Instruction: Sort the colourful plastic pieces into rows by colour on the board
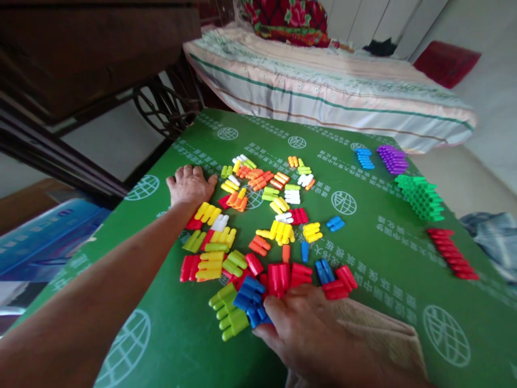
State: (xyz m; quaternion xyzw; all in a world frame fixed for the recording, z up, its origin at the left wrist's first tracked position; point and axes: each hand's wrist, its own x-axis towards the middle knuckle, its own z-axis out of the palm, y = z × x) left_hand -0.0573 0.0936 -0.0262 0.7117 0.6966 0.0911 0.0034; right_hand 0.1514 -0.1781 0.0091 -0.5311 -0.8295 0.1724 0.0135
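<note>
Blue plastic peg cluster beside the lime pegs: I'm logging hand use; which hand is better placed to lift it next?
Likely the right hand: its fingers touch the blue cluster; the left hand lies farther away on the green table.

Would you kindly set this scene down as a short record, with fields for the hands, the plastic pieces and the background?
Left hand: palm down on the green table
Right hand: at the blue pieces; grip partly hidden
Scattered pieces: red, yellow, lime, orange, white, blue
Right side: blue cluster, purple cluster, green cluster, red cluster
Background: bed with a striped cover
</note>
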